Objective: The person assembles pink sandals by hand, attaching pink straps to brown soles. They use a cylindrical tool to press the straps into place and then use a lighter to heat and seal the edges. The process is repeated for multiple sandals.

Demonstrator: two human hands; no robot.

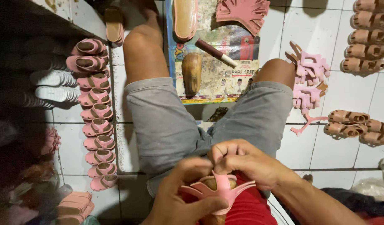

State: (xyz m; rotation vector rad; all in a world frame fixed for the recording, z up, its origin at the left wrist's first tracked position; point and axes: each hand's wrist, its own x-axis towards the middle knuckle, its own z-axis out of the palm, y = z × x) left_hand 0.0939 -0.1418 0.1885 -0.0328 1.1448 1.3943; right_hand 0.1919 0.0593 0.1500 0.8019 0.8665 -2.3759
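My left hand [181, 196] and my right hand [244, 160] both grip a pink sandal upper [221, 189] with several splayed straps, stretched over a brown wooden shoe last [212, 183] held in my lap, just above a red cloth [246, 208]. My left thumb presses on the upper's lower edge. My right hand's curled fingers pinch the strap at the top. Most of the last is hidden under the upper and my fingers.
I sit on a white tiled floor in grey shorts [167, 121]. Another wooden last [192, 73] and a hammer [215, 53] lie on a printed mat [231, 81]. A row of pink sandals [96, 116] lines the left; loose pink uppers [308, 79] and tan sandals [367, 41] lie right.
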